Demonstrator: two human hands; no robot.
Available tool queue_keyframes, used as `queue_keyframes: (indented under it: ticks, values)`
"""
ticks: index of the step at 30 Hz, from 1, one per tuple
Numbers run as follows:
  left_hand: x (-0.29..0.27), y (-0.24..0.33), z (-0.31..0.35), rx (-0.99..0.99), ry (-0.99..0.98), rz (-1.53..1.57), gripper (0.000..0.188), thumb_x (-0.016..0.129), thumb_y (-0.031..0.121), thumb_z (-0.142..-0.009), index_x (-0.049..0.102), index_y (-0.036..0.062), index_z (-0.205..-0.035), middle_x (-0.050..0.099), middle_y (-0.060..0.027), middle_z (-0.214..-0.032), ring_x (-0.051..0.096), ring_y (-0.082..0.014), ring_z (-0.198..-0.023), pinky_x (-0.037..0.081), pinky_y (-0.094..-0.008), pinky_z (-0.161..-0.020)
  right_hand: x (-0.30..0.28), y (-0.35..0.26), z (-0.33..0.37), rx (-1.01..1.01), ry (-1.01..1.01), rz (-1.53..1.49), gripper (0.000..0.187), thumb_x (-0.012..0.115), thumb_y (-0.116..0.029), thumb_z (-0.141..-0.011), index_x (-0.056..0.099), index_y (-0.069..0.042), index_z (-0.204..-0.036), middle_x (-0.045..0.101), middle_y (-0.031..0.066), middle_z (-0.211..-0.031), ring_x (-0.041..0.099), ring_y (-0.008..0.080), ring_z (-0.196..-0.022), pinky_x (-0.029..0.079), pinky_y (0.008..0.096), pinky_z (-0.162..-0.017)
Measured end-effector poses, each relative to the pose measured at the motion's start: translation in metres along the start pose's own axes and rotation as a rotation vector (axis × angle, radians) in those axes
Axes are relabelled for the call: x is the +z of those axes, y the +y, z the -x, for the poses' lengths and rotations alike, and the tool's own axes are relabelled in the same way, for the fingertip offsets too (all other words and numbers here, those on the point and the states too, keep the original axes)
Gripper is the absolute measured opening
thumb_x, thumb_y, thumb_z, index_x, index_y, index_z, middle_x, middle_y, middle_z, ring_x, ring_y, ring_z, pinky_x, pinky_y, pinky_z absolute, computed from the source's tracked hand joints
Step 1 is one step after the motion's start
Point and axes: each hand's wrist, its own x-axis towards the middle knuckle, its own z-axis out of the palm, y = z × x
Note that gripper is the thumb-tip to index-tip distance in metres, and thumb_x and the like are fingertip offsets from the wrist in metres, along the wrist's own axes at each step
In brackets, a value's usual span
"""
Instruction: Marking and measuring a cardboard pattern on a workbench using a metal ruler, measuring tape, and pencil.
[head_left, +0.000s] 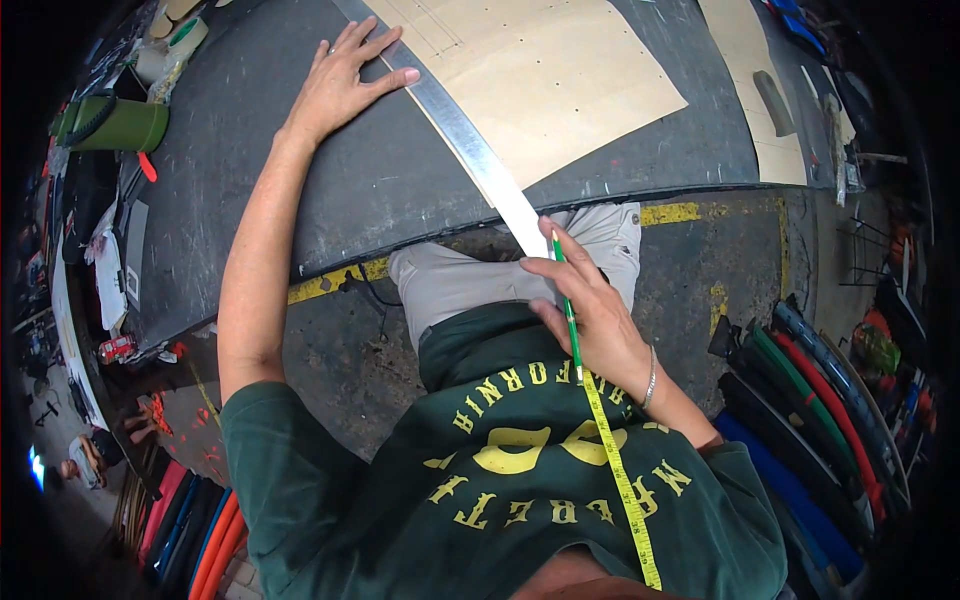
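A long metal ruler [450, 115] lies slantwise over the dark worktable, along the edge of a large sheet of tan paper [560, 90]. My left hand [345, 85] is open, its fingers spread and resting on the ruler's far part. The ruler's near end sticks out past the table edge toward me. There my right hand [592, 310] is closed around a green pencil [567, 300], its light tip toward the table. Its fingers are at the ruler's end; whether they grip it too I cannot tell. Pencil marks and small dots show on the paper.
A yellow tape measure [622, 470] hangs down my shirt. Another tan paper strip [755, 85], with a dark curved piece [773, 103] on it, lies at the table's right. A green container [120, 123] stands at the left. Rolls of coloured material [815, 400] are stacked at lower right.
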Motion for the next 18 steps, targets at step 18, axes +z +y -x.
queue_keyframes:
  ticks: [18]
  values:
    - [-0.048, 0.039, -0.006, -0.126, -0.238, 0.124, 0.07, 0.071, 0.054, -0.092, 0.057, 0.0124, -0.146, 0.035, -0.0213, -0.164, 0.026, -0.0399, -0.156, 0.016, -0.0628, -0.126, 0.008, 0.017, -0.002, -0.052, -0.036, -0.327, 0.049, 0.068, 0.009, -0.089, 0.056, -0.009, -0.133, 0.037, 0.0143, -0.167, 0.043, 0.0307, -0.15, 0.04, 0.0419, -0.116]
